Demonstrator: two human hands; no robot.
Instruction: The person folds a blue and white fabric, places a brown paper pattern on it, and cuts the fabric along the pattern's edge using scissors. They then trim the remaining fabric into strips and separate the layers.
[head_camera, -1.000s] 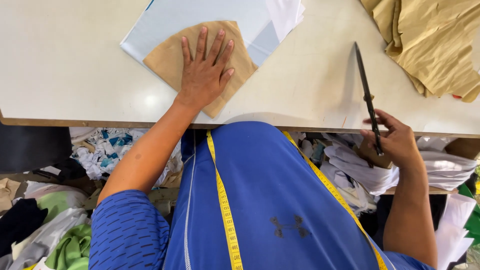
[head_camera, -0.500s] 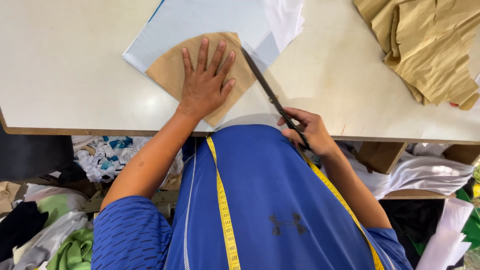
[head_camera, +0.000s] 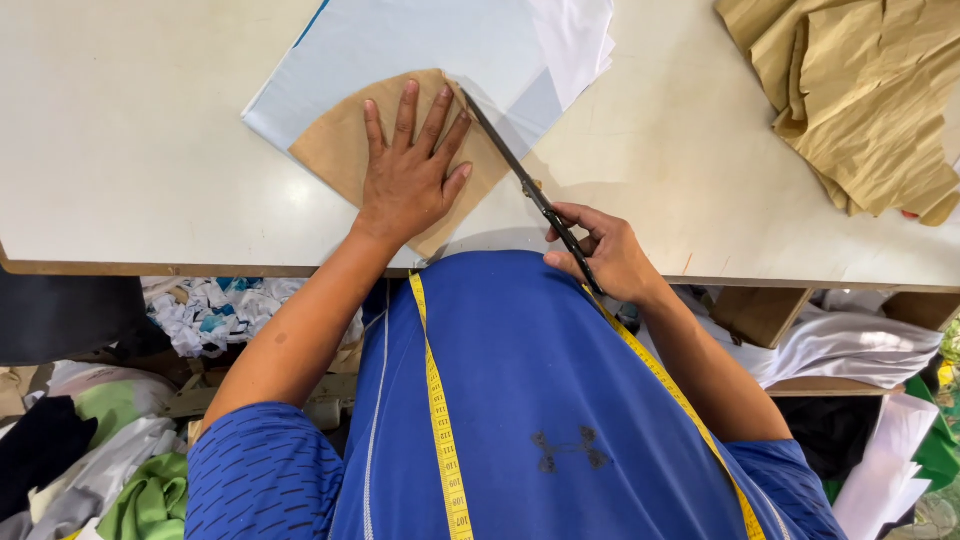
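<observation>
Fingers (head_camera: 405, 115) of the left hand (head_camera: 408, 180) are spread flat and pressed on one tan paper pattern (head_camera: 340, 150), nothing being gripped. One pair of dark scissors (head_camera: 525, 185) is clasped in the closed right hand (head_camera: 605, 250), blades laid shut along the pattern's right edge. One pale blue cloth (head_camera: 400, 45) is seen under the pattern, near the table's (head_camera: 120, 130) front edge. Bare tabletop is left at both sides; one crumpled tan heap (head_camera: 850, 90) is seen far right. One yellow measuring tape (head_camera: 440, 420) is draped over the blue shirt.
</observation>
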